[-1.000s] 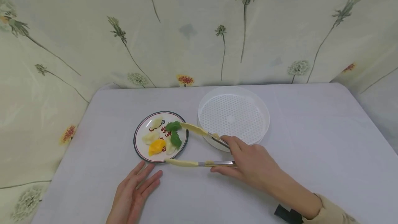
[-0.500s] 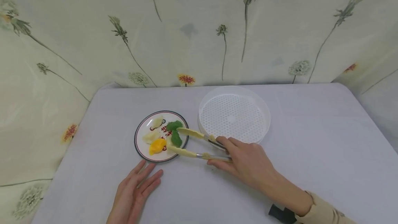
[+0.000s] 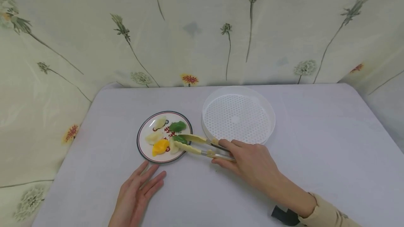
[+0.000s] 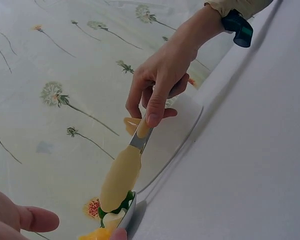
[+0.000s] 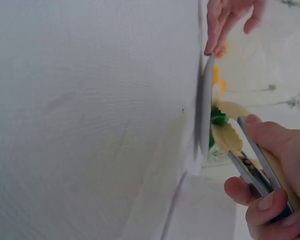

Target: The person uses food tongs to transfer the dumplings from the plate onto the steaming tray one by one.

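Observation:
My right hand (image 3: pixel 255 164) holds metal tongs (image 3: pixel 189 148) with pale yellow tips. Those tips lie on either side of a green dumpling (image 3: pixel 180 139) on the plate's right side; whether they squeeze it I cannot tell. A second green dumpling (image 3: pixel 177 126), a yellow dumpling (image 3: pixel 161 147) and several whitish dumplings (image 3: pixel 154 137) share the round plate (image 3: pixel 173 116), which has a dark blue rim. Fingers extended, my left hand (image 3: pixel 135 193) rests with its fingertips at the plate's near edge. In the right wrist view, thumb and fingers wrap the tongs (image 5: pixel 267 170).
Just right of the plate stands a round white tray (image 3: pixel 238 118) with a perforated bottom and raised wall. A white cloth (image 3: pixel 315 143) covers the table. Behind hangs a flower-patterned curtain (image 3: pixel 195 52). A dark band (image 3: pixel 285 216) sits by the right wrist.
The tongs have moved over the plate, and their tips have come closer together around the lower green dumpling. My left hand has stayed by the plate's edge.

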Tool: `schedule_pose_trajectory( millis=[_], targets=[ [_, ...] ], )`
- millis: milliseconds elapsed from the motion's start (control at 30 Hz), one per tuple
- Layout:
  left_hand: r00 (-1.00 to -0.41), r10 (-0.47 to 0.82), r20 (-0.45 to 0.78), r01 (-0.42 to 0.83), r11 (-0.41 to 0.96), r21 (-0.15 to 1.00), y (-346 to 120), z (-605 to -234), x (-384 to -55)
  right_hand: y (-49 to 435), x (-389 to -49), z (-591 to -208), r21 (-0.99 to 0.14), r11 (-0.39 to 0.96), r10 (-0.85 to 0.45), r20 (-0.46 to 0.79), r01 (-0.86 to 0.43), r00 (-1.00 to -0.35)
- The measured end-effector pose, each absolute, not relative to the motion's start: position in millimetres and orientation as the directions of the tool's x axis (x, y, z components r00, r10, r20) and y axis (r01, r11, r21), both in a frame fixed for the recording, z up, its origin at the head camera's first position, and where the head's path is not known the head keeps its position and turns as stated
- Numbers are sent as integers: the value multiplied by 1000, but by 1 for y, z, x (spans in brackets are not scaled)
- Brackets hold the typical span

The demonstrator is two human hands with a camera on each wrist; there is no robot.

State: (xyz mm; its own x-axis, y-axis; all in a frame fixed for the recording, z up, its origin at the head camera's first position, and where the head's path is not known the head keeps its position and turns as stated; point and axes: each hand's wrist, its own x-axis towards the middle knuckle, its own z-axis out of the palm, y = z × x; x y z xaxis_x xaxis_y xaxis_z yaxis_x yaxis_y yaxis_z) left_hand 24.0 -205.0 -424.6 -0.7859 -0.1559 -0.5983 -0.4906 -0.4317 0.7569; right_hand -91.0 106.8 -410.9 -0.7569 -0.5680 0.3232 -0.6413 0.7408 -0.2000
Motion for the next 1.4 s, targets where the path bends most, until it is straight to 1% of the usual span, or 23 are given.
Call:
schedule_pose_trajectory(
  millis=[233,333,600,767,867,967,1067,1200,1300,1400],
  targets=[
    [-787,-152,-598,-496,-421,760,-204,-423,27,109,-90,-409,-183,758,-567,291,-626,-771],
    [-787,-149,-598,-495,-424,758,-204,-423,27,112,-89,-408,-177,757,-566,302,-629,-767],
    [-787,-140,-601,-498,-430,753,-205,-422,26,124,-89,-403,-176,747,-546,388,-641,-742],
    [-785,-135,-604,-497,-444,746,-207,-421,24,135,-93,-397,-174,755,-501,470,-632,-727],
    [-787,-129,-603,-496,-449,743,-208,-421,24,141,-96,-393,-150,774,-466,524,-615,-713],
    [-789,-119,-603,-498,-451,741,-209,-422,24,147,-98,-391,-135,804,-428,546,-579,-721],
    [-789,-115,-603,-498,-454,739,-209,-422,24,152,-101,-391,-131,838,-398,518,-530,-757],
    [-793,-116,-598,-495,-449,744,-210,-423,25,156,-102,-393,-117,870,-388,437,-479,-811],
    [-797,-117,-592,-492,-442,750,-211,-422,24,157,-102,-395,-96,881,-396,384,-462,-834],
    [-795,-114,-596,-495,-447,745,-211,-422,24,158,-101,-398,-78,883,-407,366,-464,-837]
  ],
)
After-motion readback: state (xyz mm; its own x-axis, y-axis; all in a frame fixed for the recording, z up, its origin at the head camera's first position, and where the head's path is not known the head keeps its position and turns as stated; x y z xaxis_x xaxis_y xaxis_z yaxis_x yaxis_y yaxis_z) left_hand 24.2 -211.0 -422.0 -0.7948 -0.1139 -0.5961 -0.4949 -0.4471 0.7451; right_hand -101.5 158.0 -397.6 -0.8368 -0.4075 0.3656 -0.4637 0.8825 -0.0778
